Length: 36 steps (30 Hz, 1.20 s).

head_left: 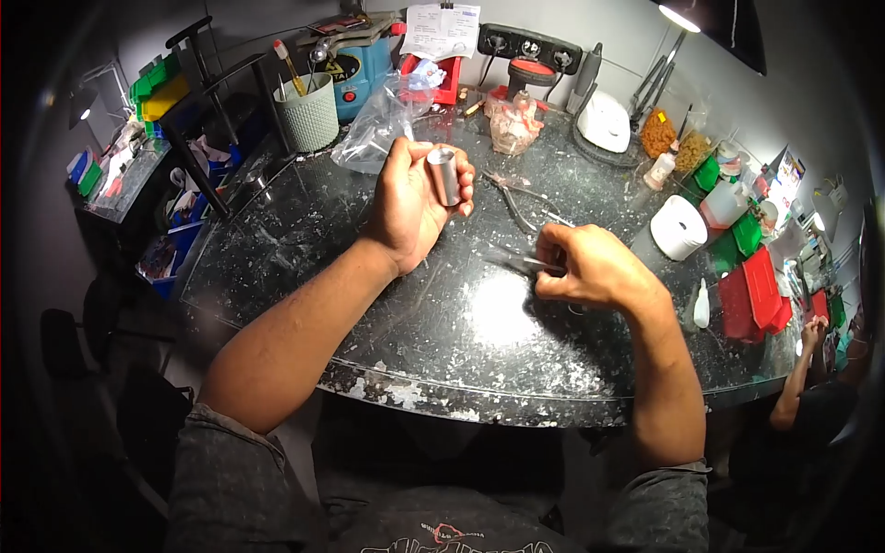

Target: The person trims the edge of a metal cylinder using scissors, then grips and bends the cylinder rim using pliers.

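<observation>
In my left hand (415, 198) a small silver metal cylinder (443, 177) stands nearly upright, the fingers wrapped round it. My right hand (595, 263) is closed on a thin metal tool (516, 259) that looks like tweezers. Motion smears its tips, which point left, apart from the cylinder. Beyond the right hand, a pair of pliers (513, 196) lies on the worn black tabletop (415, 323).
Behind my left hand are a crumpled clear plastic bag (376, 129) and a ribbed cup (308, 115) of tools. A white roll (679, 228), a small white bottle (702, 306) and red bins (751, 293) stand at right. Another person's arm (800, 376) shows far right.
</observation>
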### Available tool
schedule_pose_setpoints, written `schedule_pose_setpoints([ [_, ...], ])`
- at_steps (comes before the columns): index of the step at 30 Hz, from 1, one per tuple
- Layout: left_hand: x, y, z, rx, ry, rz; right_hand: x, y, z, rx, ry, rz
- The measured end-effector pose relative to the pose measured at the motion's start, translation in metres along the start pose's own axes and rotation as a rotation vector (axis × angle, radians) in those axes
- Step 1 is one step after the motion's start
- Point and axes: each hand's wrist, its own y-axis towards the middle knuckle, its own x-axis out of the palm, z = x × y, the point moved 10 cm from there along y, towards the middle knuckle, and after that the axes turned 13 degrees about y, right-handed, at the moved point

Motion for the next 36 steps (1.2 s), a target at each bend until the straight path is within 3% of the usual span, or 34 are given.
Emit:
schedule_pose_setpoints([
  [2,-0.004,0.003,-0.002,0.017,-0.017,0.001,-0.009,0.002,0.011,0.04,0.195,0.134],
  [6,-0.019,-0.003,0.001,0.08,0.312,0.199,-0.032,0.001,0.015,-0.06,0.451,0.454],
  [7,-0.012,-0.006,0.001,0.09,0.411,0.176,-0.024,0.009,0.026,-0.196,0.755,0.477],
  [8,-0.001,-0.012,0.004,0.102,0.509,0.15,-0.022,0.008,0.019,-0.206,0.761,0.477],
  [10,0.028,-0.022,0.001,0.092,0.447,0.003,-0.009,0.008,-0.002,-0.26,1.075,0.31],
  [12,0.046,-0.03,0.003,0.118,0.381,-0.081,0.007,0.007,-0.016,-0.261,1.152,0.111],
  [14,0.05,-0.035,0.007,0.169,0.377,-0.126,0.014,0.004,-0.025,-0.237,1.208,0.04],
  [16,0.045,-0.034,0.007,0.201,0.424,-0.094,0.019,0.009,-0.017,-0.239,1.145,0.064],
  [18,0.035,-0.03,0.007,0.213,0.439,-0.032,-0.005,0.004,-0.026,-0.418,0.973,0.308],
  [20,0.022,-0.027,0.011,0.211,0.464,0.079,-0.02,-0.002,-0.029,-0.411,0.857,0.399],
  [22,0.012,-0.026,0.018,0.208,0.458,0.15,-0.042,-0.025,-0.054,-0.659,0.324,0.667],
  [23,0.01,-0.025,0.02,0.22,0.447,0.165,-0.041,-0.026,-0.053,-0.65,0.23,0.69],
  [26,0.006,-0.023,0.019,0.215,0.452,0.172,-0.034,-0.014,-0.045,-0.543,0.32,0.532],
  [36,0.019,-0.025,0.027,0.295,0.682,0.124,-0.013,-0.007,-0.042,-0.498,0.347,0.326],
])
